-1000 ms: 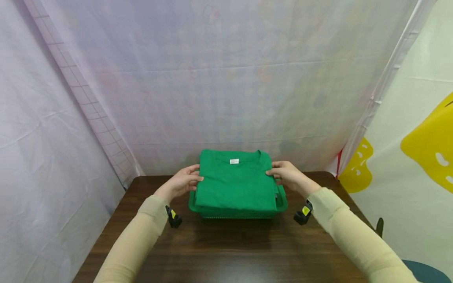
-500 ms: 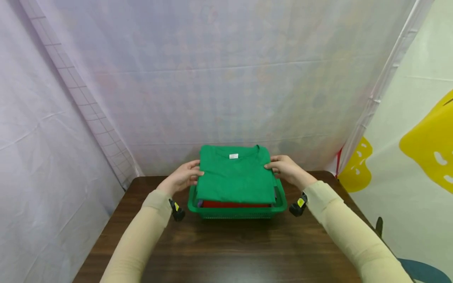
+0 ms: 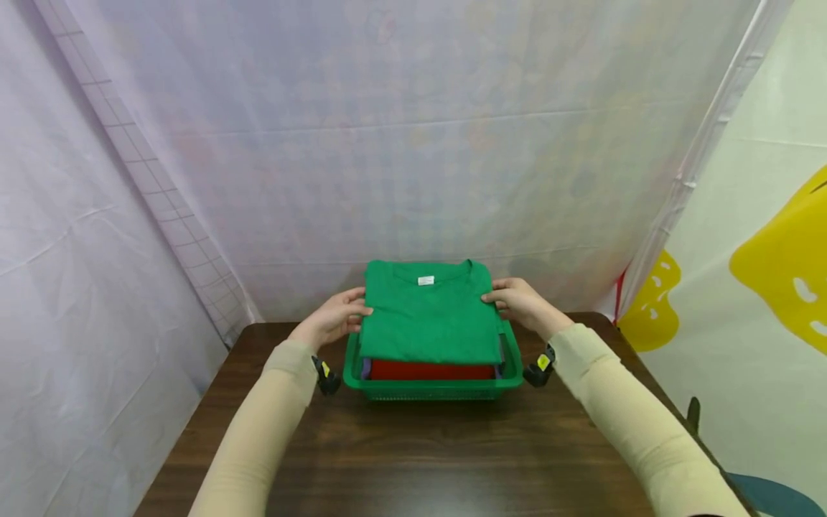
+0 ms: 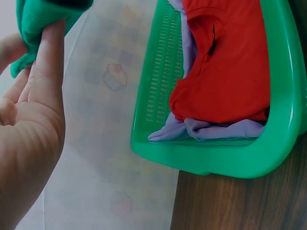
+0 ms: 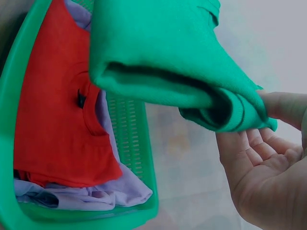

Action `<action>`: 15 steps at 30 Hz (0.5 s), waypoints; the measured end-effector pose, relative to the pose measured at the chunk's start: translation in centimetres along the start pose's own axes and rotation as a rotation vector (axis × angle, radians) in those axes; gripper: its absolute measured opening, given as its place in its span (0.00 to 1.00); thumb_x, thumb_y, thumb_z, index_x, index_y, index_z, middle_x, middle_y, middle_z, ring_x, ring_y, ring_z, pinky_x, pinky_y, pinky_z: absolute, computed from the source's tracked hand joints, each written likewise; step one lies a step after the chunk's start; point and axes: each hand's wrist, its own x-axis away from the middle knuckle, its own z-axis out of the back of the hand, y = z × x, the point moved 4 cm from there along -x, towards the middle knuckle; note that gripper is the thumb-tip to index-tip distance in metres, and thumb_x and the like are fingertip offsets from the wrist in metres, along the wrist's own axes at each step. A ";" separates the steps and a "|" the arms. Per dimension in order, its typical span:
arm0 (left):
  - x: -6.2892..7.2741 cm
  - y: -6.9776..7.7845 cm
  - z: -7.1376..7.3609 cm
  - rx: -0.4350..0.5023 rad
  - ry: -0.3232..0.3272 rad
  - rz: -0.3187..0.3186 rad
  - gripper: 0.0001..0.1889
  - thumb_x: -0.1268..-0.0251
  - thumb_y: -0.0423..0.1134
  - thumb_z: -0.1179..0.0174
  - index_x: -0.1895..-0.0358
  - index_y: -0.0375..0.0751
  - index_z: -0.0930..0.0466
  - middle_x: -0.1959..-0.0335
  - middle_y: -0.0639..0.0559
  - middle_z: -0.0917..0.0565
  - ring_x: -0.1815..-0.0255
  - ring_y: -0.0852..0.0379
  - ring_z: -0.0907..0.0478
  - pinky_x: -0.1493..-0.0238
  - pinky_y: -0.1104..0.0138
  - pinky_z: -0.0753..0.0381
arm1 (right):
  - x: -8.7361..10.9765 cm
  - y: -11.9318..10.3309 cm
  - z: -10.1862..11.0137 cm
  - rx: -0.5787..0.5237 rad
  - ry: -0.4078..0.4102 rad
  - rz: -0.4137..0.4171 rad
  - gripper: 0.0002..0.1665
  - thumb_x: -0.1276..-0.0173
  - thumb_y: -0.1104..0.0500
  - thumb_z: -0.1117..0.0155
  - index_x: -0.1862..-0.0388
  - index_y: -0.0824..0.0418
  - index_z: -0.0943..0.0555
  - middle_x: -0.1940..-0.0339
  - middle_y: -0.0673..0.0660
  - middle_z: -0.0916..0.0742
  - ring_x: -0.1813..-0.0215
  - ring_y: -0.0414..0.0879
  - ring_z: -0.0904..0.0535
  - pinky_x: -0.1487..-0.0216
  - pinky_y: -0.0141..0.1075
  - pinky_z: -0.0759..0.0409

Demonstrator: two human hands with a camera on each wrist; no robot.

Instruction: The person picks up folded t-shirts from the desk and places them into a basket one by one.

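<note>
A folded green T-shirt [image 3: 429,319] with a white neck label is held level above a green plastic basket [image 3: 434,390]. My left hand [image 3: 334,316] pinches its left edge, thumb on top and fingers beneath. On the opposite edge my right hand [image 3: 522,304] has the same pinch, and the right wrist view shows the shirt's folded layers [image 5: 158,81] between thumb and fingers. Inside the basket lies a folded red T-shirt [image 4: 235,62], neckline toward the back wall. Under it, lavender cloth [image 4: 225,129] sticks out at the sides.
The basket stands at the back of a dark wooden table [image 3: 413,459], close to a pale hanging curtain [image 3: 413,179]. A second sheet with yellow shapes [image 3: 652,305] hangs at the right. Part of a blue-grey seat [image 3: 775,495] shows at the lower right.
Both hands have lifted the green T-shirt up and slightly away from me, off the basket. The red T-shirt and lavender cloth beneath have come into view. The basket has stayed put.
</note>
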 end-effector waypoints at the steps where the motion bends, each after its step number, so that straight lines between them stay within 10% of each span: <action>1: -0.1 0.0 0.0 0.003 0.001 0.001 0.37 0.30 0.26 0.50 0.22 0.38 0.56 0.29 0.36 0.37 0.70 0.61 0.19 0.71 0.71 0.23 | 0.0 0.0 0.0 -0.003 0.001 -0.002 0.37 0.27 0.62 0.43 0.25 0.70 0.45 0.30 0.68 0.32 0.39 0.57 0.26 0.39 0.52 0.28; 15: -0.9 0.5 -0.1 -0.029 0.019 0.023 0.38 0.30 0.27 0.49 0.22 0.40 0.58 0.28 0.38 0.39 0.72 0.62 0.23 0.71 0.70 0.25 | -1.1 0.4 0.6 0.008 0.031 -0.007 0.33 0.27 0.63 0.44 0.27 0.71 0.41 0.36 0.68 0.26 0.54 0.47 0.19 0.48 0.47 0.21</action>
